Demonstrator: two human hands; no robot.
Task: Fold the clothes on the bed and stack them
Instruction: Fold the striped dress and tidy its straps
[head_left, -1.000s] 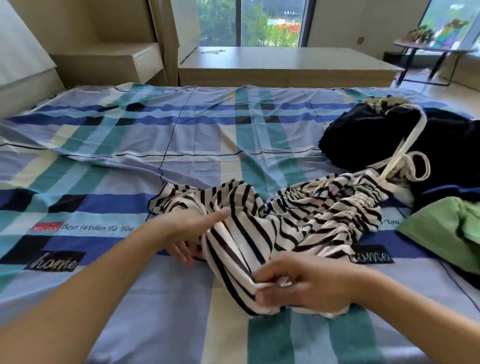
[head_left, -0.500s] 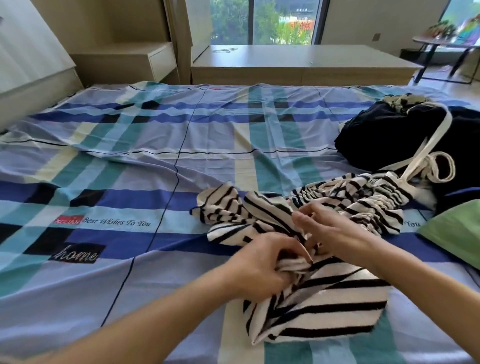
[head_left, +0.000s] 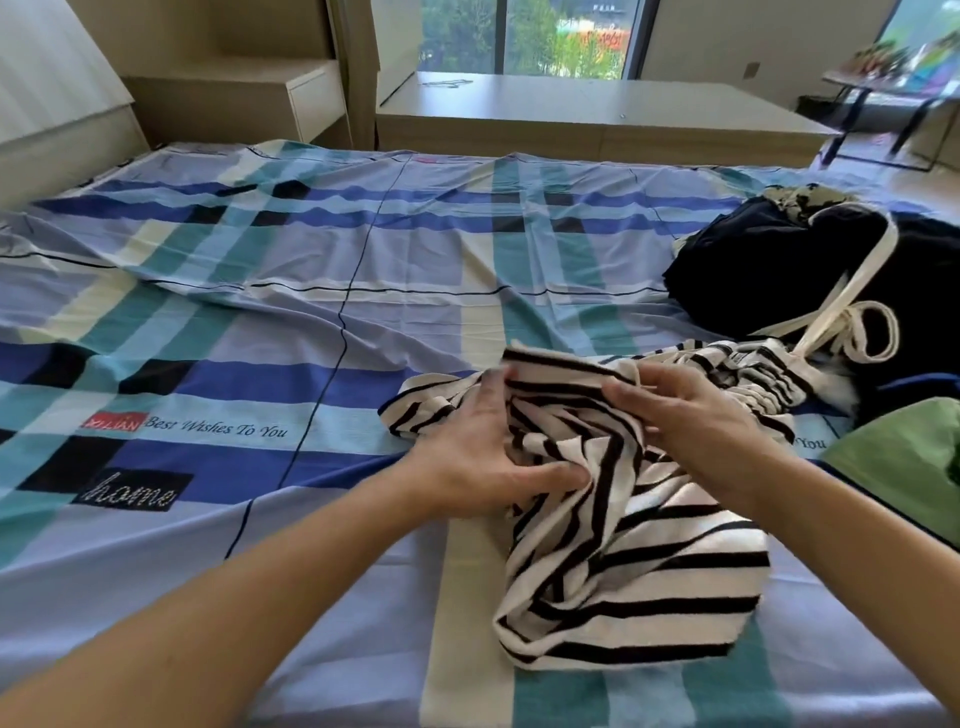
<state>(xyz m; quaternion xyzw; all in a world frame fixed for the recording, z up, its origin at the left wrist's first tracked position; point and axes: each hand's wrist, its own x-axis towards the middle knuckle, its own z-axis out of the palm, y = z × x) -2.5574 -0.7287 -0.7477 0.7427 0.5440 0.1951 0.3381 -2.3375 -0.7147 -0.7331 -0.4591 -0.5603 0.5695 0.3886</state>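
The grip of the left hand (head_left: 480, 457) pinches the striped garment (head_left: 649, 582) on the bed (head_left: 311, 322); the right hand (head_left: 696, 431) pinches the garment's upper edge.

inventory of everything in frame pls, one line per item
black-and-white striped knit garment: 1, black/white, crumpled, bed centre-right
black fabric pile: 1, black, right side of bed
cream fabric tie: 1, cream, knotted, over the black pile
olive patterned cloth: 1, olive/cream, far end of the pile
green garment: 1, green, right edge
plaid bedsheet: 1, blue/teal/cream, covers bed
low wooden platform: 1, light wood, under window
wooden bedside cabinet: 1, light wood, upper left
left hand: 1, grips the striped garment
right hand: 1, grips its upper edge
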